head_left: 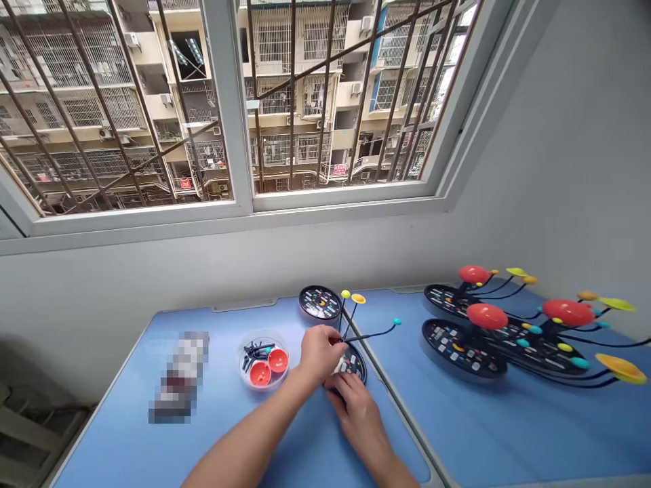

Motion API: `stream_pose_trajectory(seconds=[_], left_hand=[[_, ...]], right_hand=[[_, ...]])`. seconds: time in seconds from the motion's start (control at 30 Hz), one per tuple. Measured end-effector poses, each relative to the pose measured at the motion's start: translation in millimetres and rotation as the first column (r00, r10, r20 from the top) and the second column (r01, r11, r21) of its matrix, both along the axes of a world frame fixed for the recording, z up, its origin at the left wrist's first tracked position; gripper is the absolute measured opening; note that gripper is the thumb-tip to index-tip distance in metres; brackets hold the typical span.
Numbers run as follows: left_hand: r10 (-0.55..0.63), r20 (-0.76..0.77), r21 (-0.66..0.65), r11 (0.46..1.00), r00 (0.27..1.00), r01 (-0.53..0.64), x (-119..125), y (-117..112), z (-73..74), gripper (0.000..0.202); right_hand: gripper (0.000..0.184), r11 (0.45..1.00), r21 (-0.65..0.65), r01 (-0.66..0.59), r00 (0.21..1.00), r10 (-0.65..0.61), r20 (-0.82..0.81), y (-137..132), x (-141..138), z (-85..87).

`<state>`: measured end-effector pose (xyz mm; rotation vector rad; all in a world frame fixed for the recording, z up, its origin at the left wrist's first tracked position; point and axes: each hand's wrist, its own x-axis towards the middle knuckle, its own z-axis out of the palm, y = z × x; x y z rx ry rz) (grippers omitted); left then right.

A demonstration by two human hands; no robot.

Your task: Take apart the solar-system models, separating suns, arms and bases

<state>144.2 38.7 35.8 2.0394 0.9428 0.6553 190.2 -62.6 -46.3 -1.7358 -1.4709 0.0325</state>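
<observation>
In front of me on the blue table is a solar system model with a round black base [360, 362], printed with small pictures. Thin black arms [373, 335] rise from its middle and carry yellow, orange and teal planet pieces. My left hand [320, 354] reaches over the base, its fingers pinched where the arms meet. My right hand [359, 410] grips the near edge of the base, fingertips by a whitish part. Both hands hide much of the hub. Left of them stands a clear round tub [263, 389] with two red half-balls [260, 373] and several black pieces.
Another round black base [320, 302] lies behind my hands. Several assembled models with red balls [487, 316] stand on the right table, their arms sticking out sideways. A blurred object [180, 379] lies at the left. A seam [407, 415] divides the tables below a barred window.
</observation>
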Motion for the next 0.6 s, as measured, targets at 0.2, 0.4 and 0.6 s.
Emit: stream_pose_trajectory(seconds=[0.2, 0.4, 0.6], left_hand=[[0.017, 0.283, -0.135, 0.991, 0.959, 0.022, -30.8, -8.3, 37.1, 0.008], [0.065, 0.237, -0.161, 0.987, 0.969, -0.027, -89.7, -38.9, 23.2, 0.009], [0.124, 0.184, -0.553, 0.833, 0.975, -0.001, -127.2, -64.4, 5.2, 0.024]], right_hand=[[0.008, 1.000, -0.020, -0.024, 0.955, 0.017, -0.297, -3.6, -0.9, 13.7], [0.037, 0.996, 0.072, -0.048, 0.346, 0.085, -0.934, -10.8, -8.8, 57.7], [0.034, 0.984, 0.052, -0.171, 0.129, 0.075, -0.989, -4.4, -34.2, 68.2]])
